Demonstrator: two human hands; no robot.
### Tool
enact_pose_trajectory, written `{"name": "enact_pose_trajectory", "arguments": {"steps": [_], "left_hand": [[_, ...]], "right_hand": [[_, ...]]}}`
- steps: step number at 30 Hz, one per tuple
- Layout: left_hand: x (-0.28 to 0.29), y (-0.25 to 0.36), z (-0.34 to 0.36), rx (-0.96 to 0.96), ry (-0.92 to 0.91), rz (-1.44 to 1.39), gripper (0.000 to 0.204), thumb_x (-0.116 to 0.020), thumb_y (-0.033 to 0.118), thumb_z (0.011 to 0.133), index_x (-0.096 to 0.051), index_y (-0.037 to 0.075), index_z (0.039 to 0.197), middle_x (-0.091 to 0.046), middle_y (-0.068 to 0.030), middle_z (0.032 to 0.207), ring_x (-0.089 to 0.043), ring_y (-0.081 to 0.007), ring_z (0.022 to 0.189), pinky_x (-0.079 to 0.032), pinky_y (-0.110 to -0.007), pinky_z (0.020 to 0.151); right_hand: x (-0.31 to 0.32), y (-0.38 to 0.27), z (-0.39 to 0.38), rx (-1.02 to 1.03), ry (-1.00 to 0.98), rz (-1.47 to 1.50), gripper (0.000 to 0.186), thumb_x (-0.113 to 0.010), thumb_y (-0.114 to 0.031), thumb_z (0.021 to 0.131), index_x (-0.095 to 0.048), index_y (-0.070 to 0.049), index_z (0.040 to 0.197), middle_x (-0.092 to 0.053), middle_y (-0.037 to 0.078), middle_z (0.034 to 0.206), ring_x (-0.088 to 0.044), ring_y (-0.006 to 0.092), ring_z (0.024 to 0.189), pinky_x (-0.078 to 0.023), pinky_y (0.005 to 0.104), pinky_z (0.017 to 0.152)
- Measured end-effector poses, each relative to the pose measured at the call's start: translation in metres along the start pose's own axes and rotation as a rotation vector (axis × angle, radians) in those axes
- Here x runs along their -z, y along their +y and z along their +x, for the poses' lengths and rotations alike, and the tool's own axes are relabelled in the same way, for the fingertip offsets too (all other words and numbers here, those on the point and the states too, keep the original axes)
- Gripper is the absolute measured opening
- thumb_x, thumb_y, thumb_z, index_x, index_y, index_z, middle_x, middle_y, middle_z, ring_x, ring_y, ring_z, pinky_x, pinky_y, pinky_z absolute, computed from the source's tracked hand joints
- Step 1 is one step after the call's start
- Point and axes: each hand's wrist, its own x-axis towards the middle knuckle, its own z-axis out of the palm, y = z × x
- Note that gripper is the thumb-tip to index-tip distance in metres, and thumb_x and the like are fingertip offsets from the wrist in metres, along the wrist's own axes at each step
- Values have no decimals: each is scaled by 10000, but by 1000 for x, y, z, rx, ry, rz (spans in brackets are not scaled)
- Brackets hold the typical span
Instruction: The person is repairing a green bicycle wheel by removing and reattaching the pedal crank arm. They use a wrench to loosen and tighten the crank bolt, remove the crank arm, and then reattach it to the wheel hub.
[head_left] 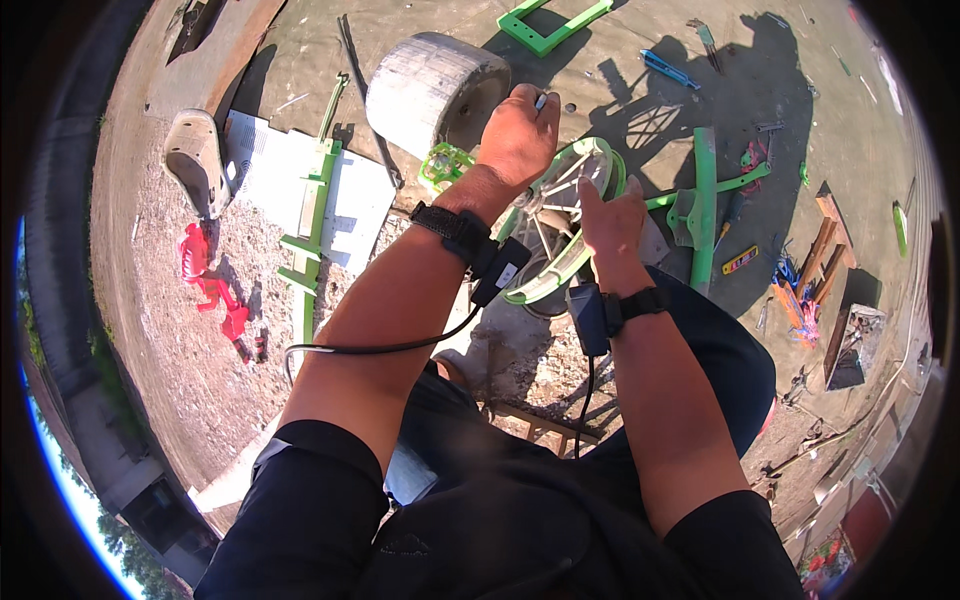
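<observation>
A light-green spoked wheel stands tilted in front of me, its pale spokes catching the sun. My right hand grips the wheel's right side, fingers against its rim. Above the wheel's upper left, my left hand is closed. A small pale tip pokes out between its fingers; the rest is hidden in the hand. Just beyond that hand lies a large whitish cylindrical drum on its side. A bright green tangled piece sits beside my left wrist, partly covered by it.
Green metal bars lie on the left by a white sheet, near a plastic seat and red parts. At right are a green bracket, a yellow tool and a wooden frame. A blue tool lies farther off.
</observation>
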Motion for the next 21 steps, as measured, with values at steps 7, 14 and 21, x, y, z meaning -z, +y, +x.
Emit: {"name": "enact_pose_trajectory", "arguments": {"steps": [7,14,21], "left_hand": [[-5,37,-19,65,-160,76,365,-539,373,980,-599,15,1025,-669,-241,882,-654,-407,864,-498,-443,748],[0,43,-62,70,-153,57,390,-591,456,935,-615,66,942,-664,-198,814,-648,-390,784,-499,-435,686],[19,15,-112,-144,-88,-2,272,-700,308,886,-604,55,861,-642,-164,849,-626,-333,774,-506,-389,686]], "right_hand": [[-43,40,14,-165,39,430,400,-625,-263,890,-518,50,1115,-658,211,821,-644,283,557,-534,371,555],[-23,56,57,74,-293,332,395,-588,-269,855,-576,13,1131,-621,201,900,-630,364,807,-511,451,692],[9,33,39,-60,-307,419,272,-604,-243,850,-587,-23,1009,-575,115,784,-594,228,717,-492,401,603]]}}
